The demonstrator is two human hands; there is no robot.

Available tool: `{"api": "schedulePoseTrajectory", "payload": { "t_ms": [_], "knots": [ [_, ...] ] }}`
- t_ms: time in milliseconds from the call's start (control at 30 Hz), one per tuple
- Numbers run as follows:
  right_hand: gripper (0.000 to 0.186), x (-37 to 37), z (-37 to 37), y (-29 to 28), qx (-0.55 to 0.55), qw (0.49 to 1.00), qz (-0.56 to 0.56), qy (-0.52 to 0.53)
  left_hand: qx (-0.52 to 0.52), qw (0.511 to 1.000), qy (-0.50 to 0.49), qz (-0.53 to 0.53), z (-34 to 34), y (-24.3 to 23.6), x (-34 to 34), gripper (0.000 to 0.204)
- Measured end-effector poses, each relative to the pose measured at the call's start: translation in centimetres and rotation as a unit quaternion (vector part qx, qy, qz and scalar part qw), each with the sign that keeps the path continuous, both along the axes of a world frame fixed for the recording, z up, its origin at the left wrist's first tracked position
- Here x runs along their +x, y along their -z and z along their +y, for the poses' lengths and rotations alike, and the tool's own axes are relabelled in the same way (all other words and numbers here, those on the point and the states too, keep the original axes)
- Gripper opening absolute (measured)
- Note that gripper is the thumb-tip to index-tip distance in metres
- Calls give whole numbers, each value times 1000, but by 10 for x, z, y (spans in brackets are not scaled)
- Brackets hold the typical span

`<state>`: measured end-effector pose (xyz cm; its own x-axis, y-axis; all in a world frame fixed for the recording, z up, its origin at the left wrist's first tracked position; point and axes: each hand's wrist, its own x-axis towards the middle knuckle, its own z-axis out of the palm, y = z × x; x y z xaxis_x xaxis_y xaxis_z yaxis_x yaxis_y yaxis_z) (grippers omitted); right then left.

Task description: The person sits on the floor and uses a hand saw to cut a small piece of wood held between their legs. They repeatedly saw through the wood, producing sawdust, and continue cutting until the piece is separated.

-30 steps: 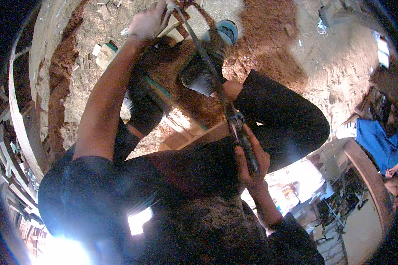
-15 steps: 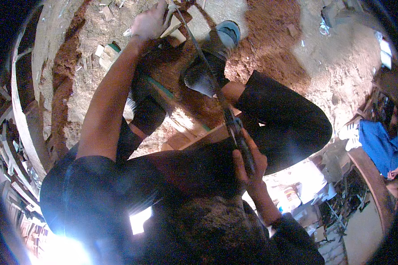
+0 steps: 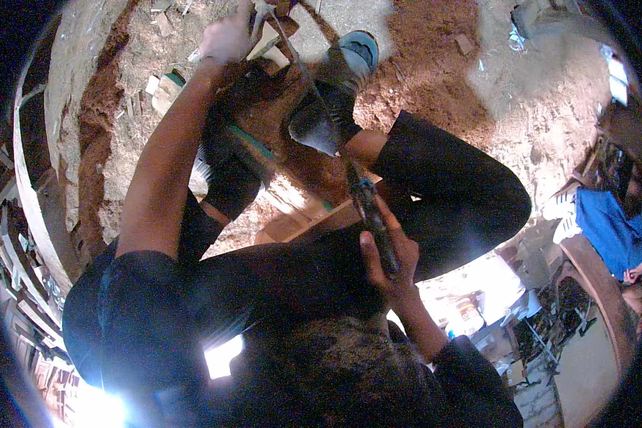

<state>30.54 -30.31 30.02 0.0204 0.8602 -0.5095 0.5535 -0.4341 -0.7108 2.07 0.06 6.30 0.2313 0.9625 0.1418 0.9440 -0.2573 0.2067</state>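
Note:
My right hand [image 3: 392, 253] grips the dark handle [image 3: 374, 221] of a tool with a long, thin metal blade or bar [image 3: 307, 82] that runs up between my bent legs. Near that bar's far end, my left hand [image 3: 225, 36] is closed and blurred beside small pale wooden pieces [image 3: 267, 50]; what its fingers hold is hard to make out. Under the bar lie my shoe [image 3: 353, 53] and a board with a green edge [image 3: 292, 189], across which a plain wooden piece [image 3: 278, 235] lies at an angle.
A curved pale plank [image 3: 25, 164] and stacked wood scraps [image 3: 11, 242] line the left. At the right are another person's blue-clothed leg [image 3: 606, 228] and hand [image 3: 631, 274], a curved timber [image 3: 599, 285] and assorted clutter [image 3: 471, 314]. Dirt and wood bits cover the ground [image 3: 435, 85].
My right hand and the tool's handle have moved up and slightly left. My left hand has shifted a little left and is more blurred. The view has shifted slightly.

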Motion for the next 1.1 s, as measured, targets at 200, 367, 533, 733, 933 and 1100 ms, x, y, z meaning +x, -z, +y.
{"api": "schedulePoseTrajectory", "payload": {
  "t_ms": [200,367,533,733,933,1100],
  "knots": [
    [54,11,-30,-14,23,1000,-18,8,-60,998,0,19,-1,-4,7,43],
    [52,4,-5,-2,21,1000,16,10,94,993,18,65,-6,0,10,42],
    [62,16,-22,-5,69,997,-17,3,-55,998,7,27,-6,-10,12,42],
    [59,6,-10,4,79,997,-2,-9,18,998,32,50,-6,-1,-2,43],
    [53,-3,7,2,13,998,46,37,-127,991,-38,6,3,-12,16,46],
    [60,14,-21,-7,66,998,-18,1,-129,990,-21,57,9,30,-16,41]
  ]
}}
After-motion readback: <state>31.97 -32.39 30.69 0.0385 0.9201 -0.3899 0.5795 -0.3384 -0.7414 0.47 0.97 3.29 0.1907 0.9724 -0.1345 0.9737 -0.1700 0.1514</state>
